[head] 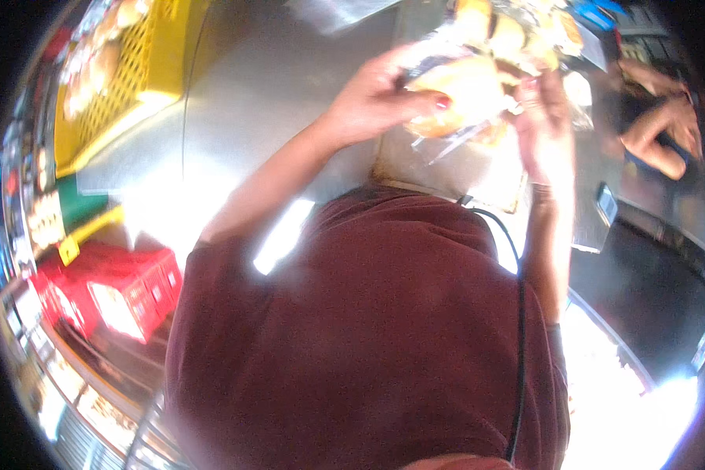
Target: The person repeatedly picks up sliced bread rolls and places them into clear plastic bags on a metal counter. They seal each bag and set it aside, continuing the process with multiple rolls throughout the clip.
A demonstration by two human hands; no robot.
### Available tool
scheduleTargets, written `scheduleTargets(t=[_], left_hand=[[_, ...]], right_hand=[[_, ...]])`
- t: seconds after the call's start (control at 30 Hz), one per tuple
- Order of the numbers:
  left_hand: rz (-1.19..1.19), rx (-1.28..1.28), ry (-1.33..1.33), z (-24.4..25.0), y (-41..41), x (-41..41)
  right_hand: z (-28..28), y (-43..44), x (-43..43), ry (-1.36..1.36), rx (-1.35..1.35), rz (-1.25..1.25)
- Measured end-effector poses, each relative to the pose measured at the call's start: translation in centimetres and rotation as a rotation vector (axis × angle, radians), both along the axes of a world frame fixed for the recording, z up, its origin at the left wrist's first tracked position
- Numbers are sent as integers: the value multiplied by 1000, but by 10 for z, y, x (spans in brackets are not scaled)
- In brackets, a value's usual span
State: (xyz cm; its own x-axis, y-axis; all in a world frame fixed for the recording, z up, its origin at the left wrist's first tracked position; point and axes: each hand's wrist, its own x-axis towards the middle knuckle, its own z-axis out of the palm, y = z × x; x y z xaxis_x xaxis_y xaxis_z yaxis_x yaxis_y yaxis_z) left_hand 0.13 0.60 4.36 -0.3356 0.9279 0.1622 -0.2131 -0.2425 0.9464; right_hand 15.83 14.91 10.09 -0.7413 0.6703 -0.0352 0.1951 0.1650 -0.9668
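Observation:
A yellowish bread roll in a clear plastic bag (461, 94) is held up over a tray (446, 170) on the metal table. My left hand (382, 97) grips the bag from its left side, the thumb with red nail polish lying across the front. At the bag's right edge, the fingers of my right hand (540, 114) are bent and touch the plastic; glare blurs the contact. Several more rolls (508, 32) lie just beyond, some within shiny plastic.
A yellow plastic crate (164, 53) with bagged bread stands at the left, with red crates (135, 288) lower down. A phone (607, 204) lies on the right part of the metal table (258, 76). Another person's arms (658, 129) are at the far right. A black cable crosses my shirt.

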Motion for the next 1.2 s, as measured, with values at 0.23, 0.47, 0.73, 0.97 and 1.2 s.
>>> scheduleTargets(t=[0.23,0.47,0.73,0.97,1.2], left_hand=[[-60,-53,-52,7,34,26],[-219,-156,-12,2,56,50],[-468,-132,186,-21,82,86],[-509,-181,83,-21,109,107],[-617,-49,95,-16,120,118]], right_hand=[[-42,-23,42,235,-480,-61],[-61,-17,70,234,-229,-449],[-69,-10,110,242,-431,-380],[-72,-21,143,237,-693,-207],[-84,-7,151,431,-751,-285]])
